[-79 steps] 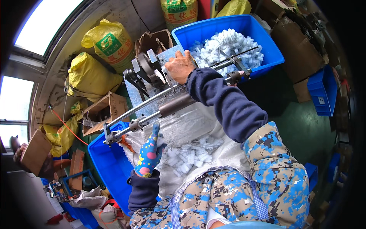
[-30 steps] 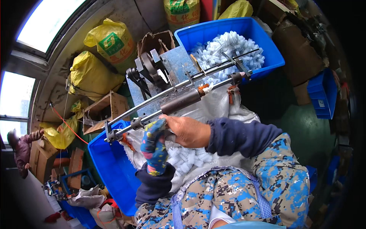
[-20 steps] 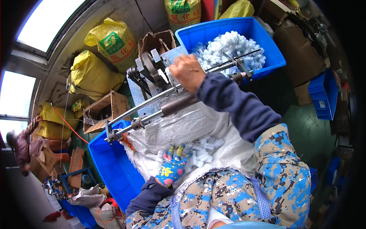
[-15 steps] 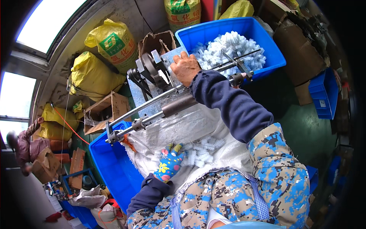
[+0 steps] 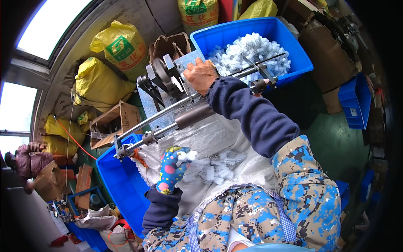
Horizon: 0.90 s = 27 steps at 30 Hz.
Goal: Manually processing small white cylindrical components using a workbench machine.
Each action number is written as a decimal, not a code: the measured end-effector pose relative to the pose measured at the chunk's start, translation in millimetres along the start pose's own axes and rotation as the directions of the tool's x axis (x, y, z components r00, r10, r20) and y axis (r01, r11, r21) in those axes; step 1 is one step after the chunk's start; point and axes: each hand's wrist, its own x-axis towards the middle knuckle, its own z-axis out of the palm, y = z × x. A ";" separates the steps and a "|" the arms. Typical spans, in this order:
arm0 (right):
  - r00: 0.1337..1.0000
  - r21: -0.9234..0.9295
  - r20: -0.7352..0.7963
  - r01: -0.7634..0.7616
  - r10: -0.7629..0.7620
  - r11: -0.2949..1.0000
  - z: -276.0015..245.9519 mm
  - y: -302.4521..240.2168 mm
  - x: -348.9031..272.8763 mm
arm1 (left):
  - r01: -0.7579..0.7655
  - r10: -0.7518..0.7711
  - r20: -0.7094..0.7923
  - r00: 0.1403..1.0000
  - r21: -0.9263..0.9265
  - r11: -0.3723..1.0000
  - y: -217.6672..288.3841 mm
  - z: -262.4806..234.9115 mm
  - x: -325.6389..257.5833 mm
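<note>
My left hand (image 5: 171, 167), in a blue glove with coloured dots, is closed on small white plastic pieces (image 5: 187, 156) over the white sheet (image 5: 197, 136) across my lap. Beside it on the sheet lies a loose pile of clear, ribbed plastic pieces (image 5: 218, 168). My bare right hand (image 5: 201, 76) is curled at the metal plate of a bench machine (image 5: 161, 101) with black wheels and long steel rods; what its fingers grip is hidden. A small white piece (image 5: 177, 85) shows in the machine, left of that hand.
A blue bin (image 5: 300, 54) full of similar plastic pieces stands behind the machine at the right. Another blue bin (image 5: 124, 189) is under the sheet at the left. Yellow sacks (image 5: 121, 48) and an open cardboard box (image 5: 121, 122) stand far left. A person (image 5: 29, 164) is at the left edge.
My left hand has lifted from the pile and moved left and away from me, now with white pieces in its fingers. My right hand stays at the machine, where a white piece now shows.
</note>
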 end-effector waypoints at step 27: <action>0.998 0.061 -0.057 0.022 -0.018 0.998 7.7 2.4 0.7 | 0.134 -0.133 0.014 0.991 -0.104 0.986 20.6 -5.8 8.9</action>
